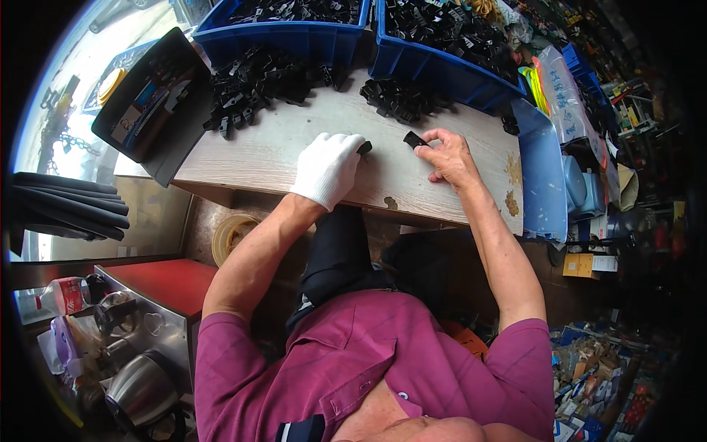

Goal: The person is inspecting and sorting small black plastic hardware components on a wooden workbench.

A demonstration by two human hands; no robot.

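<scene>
We see our gloved left hand on the desk, fingers curled on a small black part; bare right hand pinching another black clip, just right; loose black parts pile far left.

A pale wood-grain table is seen from above, a bit scuffed, with brownish worn patches near the right front edge. Two blue bins full of black plastic parts are parked along the far edge, side by side. Two loose piles of the same black parts are dumped right on the wood just in front of the bins, a bigger pile toward the left and a smaller pile toward the right. A black tray is propped at the left end, hanging over the corner. A blue panel is laid along the right end.
</scene>
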